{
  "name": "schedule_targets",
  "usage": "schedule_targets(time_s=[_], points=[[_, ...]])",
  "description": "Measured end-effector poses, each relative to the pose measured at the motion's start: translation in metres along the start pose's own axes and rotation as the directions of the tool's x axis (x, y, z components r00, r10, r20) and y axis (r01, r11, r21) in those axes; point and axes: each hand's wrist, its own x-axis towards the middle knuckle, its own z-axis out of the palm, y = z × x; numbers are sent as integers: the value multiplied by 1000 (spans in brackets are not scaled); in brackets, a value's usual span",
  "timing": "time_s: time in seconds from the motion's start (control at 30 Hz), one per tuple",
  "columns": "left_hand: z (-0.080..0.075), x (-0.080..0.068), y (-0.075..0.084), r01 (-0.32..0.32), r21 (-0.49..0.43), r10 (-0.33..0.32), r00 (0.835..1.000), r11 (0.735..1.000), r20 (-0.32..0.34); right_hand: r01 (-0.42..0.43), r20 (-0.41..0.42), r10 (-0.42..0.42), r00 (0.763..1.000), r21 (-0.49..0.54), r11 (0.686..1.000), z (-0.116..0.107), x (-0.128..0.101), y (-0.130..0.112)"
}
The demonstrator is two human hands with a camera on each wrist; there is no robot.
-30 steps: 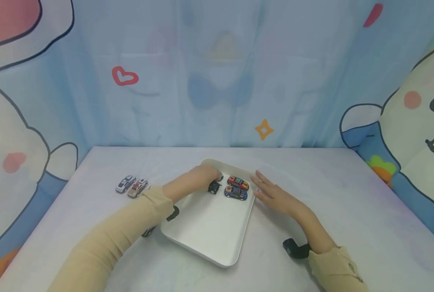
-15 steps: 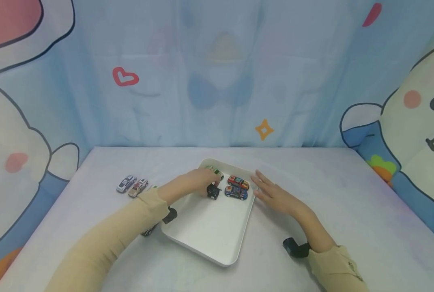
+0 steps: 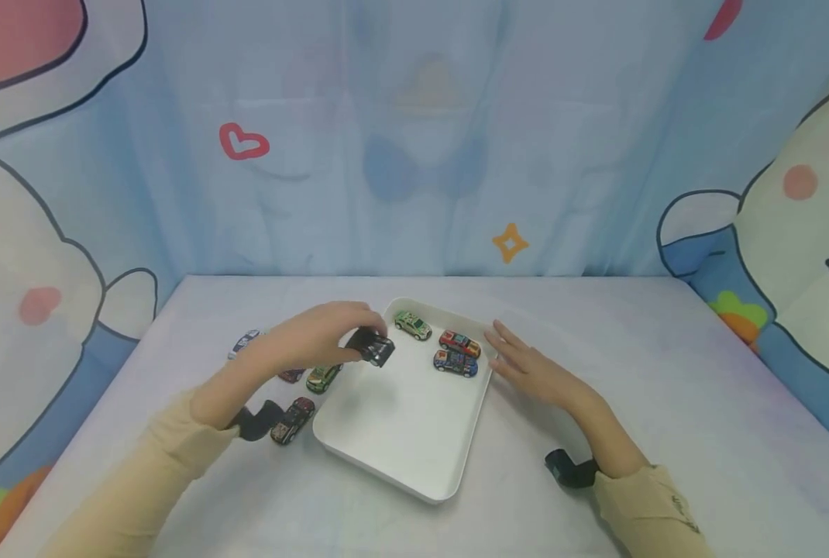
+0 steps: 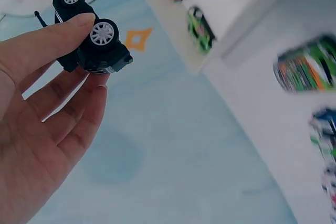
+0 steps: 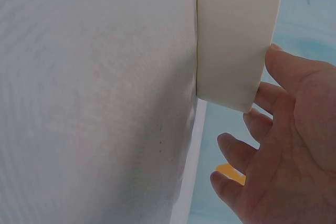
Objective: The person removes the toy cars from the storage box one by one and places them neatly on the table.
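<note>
A white tray (image 3: 400,434) lies on the table and holds a green toy car (image 3: 413,325), a red one (image 3: 459,342) and a blue one (image 3: 455,363). My left hand (image 3: 324,333) pinches a black toy car (image 3: 371,346) above the tray's left edge. In the left wrist view the black toy car (image 4: 86,38) shows its wheels between thumb and fingers. My right hand (image 3: 526,368) lies flat with straight fingers against the tray's right side; in the right wrist view the fingertips (image 5: 273,59) touch the tray wall (image 5: 236,35).
Several toy cars lie on the table left of the tray: a green one (image 3: 322,377), a dark one (image 3: 293,419), a red one (image 3: 291,375) and a silver one (image 3: 244,341) partly behind my left arm. A cartoon backdrop (image 3: 414,139) closes off the back.
My left hand has lifted the black car out of the tray and drawn it left, uncovering the green car at the tray's far end. My right hand has barely moved.
</note>
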Motion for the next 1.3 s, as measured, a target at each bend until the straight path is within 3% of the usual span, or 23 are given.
schedule_targets(time_s=[0.13,0.23,0.33,0.47,0.77,1.3], points=[[-7,-38,-12,104,-8,-104,993,995,-46,-9,6,9,1000,0,1000,0,1,2],[-4,-63,-23,140,-5,-140,987,990,-79,-5,8,5,1000,5,1000,-1,1,2],[4,-84,-34,163,21,-160,982,986,-103,10,6,-10,1000,8,1000,-2,1,1],[21,-101,-48,215,61,-207,972,975,-111,7,4,-7,1000,-4,1000,-3,0,-2],[48,-110,-72,269,113,-261,962,956,-84,1,4,-1,1000,-12,1000,-2,-1,-4],[59,-111,-79,283,124,-275,959,951,-74,-6,2,6,1000,-17,1000,0,1,-2]])
